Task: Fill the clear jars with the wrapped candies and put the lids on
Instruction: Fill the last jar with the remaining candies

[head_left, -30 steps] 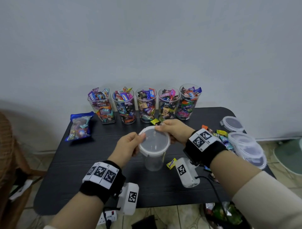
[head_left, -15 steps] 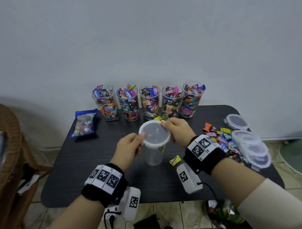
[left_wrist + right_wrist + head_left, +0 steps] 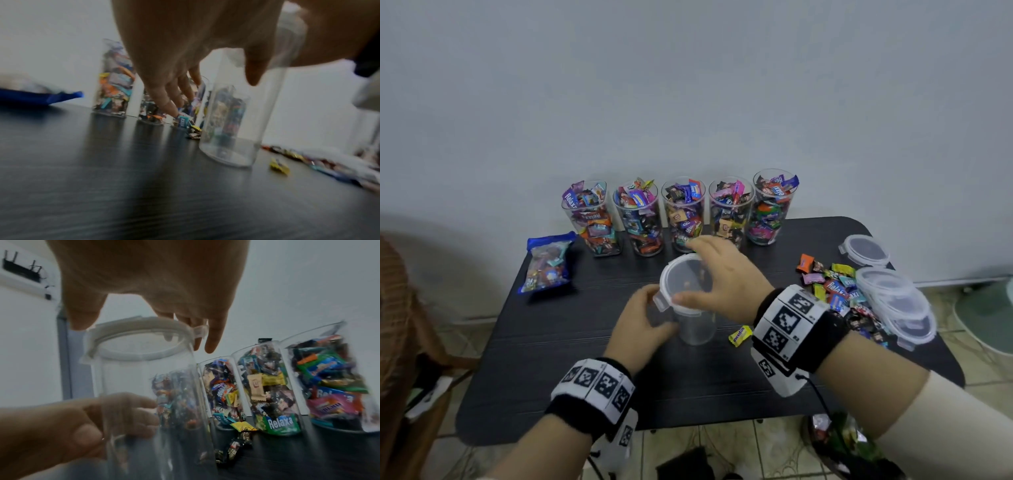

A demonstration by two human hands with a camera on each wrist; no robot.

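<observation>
An empty clear jar [image 3: 697, 329] stands near the middle of the black table [image 3: 544, 373] with a clear lid [image 3: 683, 284] lying on its mouth. My left hand [image 3: 642, 323] grips the jar's body from the left, its fingers [image 3: 127, 413] curled round the wall. My right hand [image 3: 717, 274] arches over the lid [image 3: 139, 335]; its thumb is at the near rim and its fingers hook over the far rim. Several jars full of wrapped candies [image 3: 685, 212] line the table's back edge. A heap of loose candies [image 3: 832, 284] lies at the right.
Spare lids [image 3: 893, 301] are stacked at the right edge, with one more [image 3: 864, 250] behind them. A yellow candy [image 3: 739, 335] lies just right of the empty jar. A blue candy bag [image 3: 548, 263] sits at back left, and a wicker chair [image 3: 393, 308] stands left of the table.
My left hand has dropped from the lid's rim to the jar's body. My right hand has slid across the top of the lid, covering it.
</observation>
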